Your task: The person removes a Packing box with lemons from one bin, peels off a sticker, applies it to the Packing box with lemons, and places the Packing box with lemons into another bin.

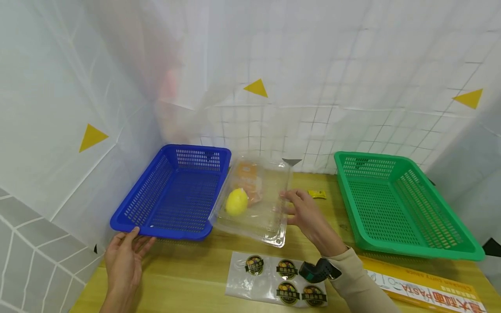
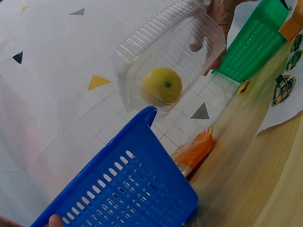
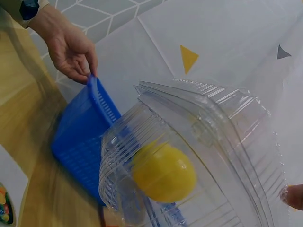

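Note:
My left hand [image 1: 124, 260] pinches the near left corner of a blue plastic basket [image 1: 164, 232], thumb on top of the rim. Inside, the basket shows only its slotted floor. My right hand [image 1: 307, 216] holds a clear plastic clamshell box [image 1: 270, 217] by its right side, raised and tilted beside the basket. A lemon [image 1: 236, 201] lies in the box, also seen through its wall in the right wrist view [image 3: 163, 172]. In the left wrist view, several fingers of the right hand [image 2: 220, 28] show behind the plastic.
An orange packet [image 2: 196, 149] lies on the table behind the box. A small yellow packet [image 1: 317, 194] lies left of a green basket [image 1: 352, 217]. Nearer are a sheet of round fruit stickers [image 1: 268, 278] and a yellow pasta box [image 1: 422, 284]. White sheeting [image 1: 297, 56] hangs behind.

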Motion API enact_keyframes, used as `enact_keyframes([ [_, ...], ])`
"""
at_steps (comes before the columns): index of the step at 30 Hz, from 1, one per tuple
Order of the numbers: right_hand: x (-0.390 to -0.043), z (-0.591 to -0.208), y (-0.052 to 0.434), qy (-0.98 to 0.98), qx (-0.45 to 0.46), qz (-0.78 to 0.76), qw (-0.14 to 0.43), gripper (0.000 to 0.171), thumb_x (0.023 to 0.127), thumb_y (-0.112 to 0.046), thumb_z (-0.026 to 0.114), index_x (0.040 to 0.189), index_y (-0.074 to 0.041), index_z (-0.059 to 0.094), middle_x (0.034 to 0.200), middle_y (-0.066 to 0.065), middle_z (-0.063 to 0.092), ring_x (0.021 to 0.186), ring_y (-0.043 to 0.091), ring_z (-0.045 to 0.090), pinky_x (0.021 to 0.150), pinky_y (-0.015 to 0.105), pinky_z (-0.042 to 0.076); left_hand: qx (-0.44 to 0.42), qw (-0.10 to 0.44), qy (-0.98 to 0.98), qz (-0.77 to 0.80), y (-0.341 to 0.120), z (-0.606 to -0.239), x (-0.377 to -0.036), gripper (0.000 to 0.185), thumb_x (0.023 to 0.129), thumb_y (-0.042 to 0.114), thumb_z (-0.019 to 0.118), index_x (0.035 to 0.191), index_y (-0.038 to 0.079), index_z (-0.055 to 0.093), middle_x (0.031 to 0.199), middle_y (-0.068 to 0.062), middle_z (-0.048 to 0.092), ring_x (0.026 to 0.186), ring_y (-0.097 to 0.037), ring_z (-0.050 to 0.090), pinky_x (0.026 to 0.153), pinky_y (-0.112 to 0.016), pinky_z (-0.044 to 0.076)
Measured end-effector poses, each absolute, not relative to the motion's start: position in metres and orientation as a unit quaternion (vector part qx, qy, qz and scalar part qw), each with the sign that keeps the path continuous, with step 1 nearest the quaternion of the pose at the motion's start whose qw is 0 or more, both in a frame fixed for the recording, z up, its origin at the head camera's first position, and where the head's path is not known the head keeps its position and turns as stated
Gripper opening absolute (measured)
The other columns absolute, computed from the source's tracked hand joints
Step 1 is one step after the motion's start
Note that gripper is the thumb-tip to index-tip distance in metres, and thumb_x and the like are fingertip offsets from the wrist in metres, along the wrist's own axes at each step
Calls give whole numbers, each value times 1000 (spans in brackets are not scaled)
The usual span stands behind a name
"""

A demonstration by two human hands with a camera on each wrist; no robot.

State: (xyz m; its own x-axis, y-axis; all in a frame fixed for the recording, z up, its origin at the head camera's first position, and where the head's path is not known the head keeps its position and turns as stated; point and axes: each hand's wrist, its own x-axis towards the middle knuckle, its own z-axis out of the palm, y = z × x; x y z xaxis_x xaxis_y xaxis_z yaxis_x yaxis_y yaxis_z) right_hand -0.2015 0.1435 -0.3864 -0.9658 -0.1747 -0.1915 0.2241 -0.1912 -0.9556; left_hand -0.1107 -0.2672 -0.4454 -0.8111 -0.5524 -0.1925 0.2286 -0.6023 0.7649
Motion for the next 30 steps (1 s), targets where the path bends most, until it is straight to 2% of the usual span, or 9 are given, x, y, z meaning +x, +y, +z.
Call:
enact_keyframes([
  [7, -194, -396, 154, 627, 28, -768, 125, 35, 108, -25, 57, 124, 3, 42, 129, 20, 46, 91, 27, 69, 75, 41, 62, 210, 229, -382, -870, -267, -446, -109, 8, 103, -1, 62, 96, -1, 57, 95, -12, 71, 70, -22, 72, 67, -39, 64],
  [16, -188, -407, 167, 626, 34, -771, 108, 30, 108, -22, 54, 121, 3, 45, 127, 19, 46, 94, 29, 69, 78, 45, 62, 209, 226, -389, -868, -267, -446, -110, 6, 103, -1, 61, 99, -2, 57, 95, -11, 71, 71, -22, 73, 69, -39, 64],
  [25, -178, -421, 176, 637, 49, -761, 108, 48, 108, -26, 57, 136, 8, 38, 142, 24, 39, 100, 31, 68, 83, 44, 61, 208, 221, -399, -865, -266, -444, -109, 13, 101, 3, 67, 107, -3, 56, 98, -11, 70, 73, -21, 72, 70, -39, 64],
  [30, -175, -432, 180, 641, 63, -757, 110, 52, 108, -26, 56, 140, 10, 37, 145, 25, 38, 102, 31, 68, 85, 44, 61, 211, 219, -395, -867, -266, -444, -109, 14, 101, 3, 67, 106, -2, 55, 98, -12, 70, 72, -21, 73, 70, -38, 64],
])
